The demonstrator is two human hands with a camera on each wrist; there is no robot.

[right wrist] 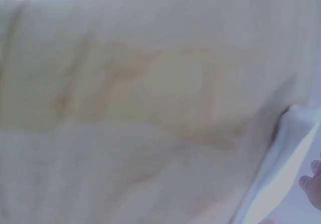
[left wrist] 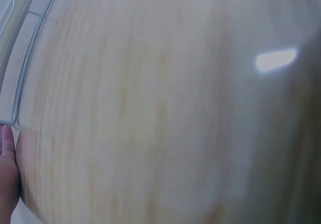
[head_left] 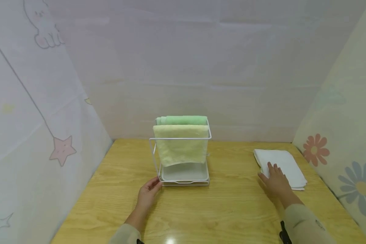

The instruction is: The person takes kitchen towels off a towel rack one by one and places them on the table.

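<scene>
A white wire rack [head_left: 183, 183] stands on the table with a yellow towel [head_left: 183, 145] hung over its front bar. Behind that hangs a green towel [head_left: 186, 120]. My left hand [head_left: 148, 192] holds the rack's lower front-left corner between thumb and fingers; in the left wrist view, the hand [left wrist: 7, 176] shows at the frame's corner [left wrist: 25, 73]. To the right lies a folded white towel [head_left: 282, 166]. My right hand [head_left: 276, 181] rests at its near-left part with fingers spread. In the right wrist view, fingertips [right wrist: 312, 184] show over the towel's edge [right wrist: 273, 179].
A white tray [head_left: 185, 172] sits in the bottom of the rack. The wooden table [head_left: 207, 213] ends at a pale cloth wall [head_left: 198, 67] behind. Printed cloth walls with a star [head_left: 62, 150] and flowers [head_left: 362, 188] stand along both sides.
</scene>
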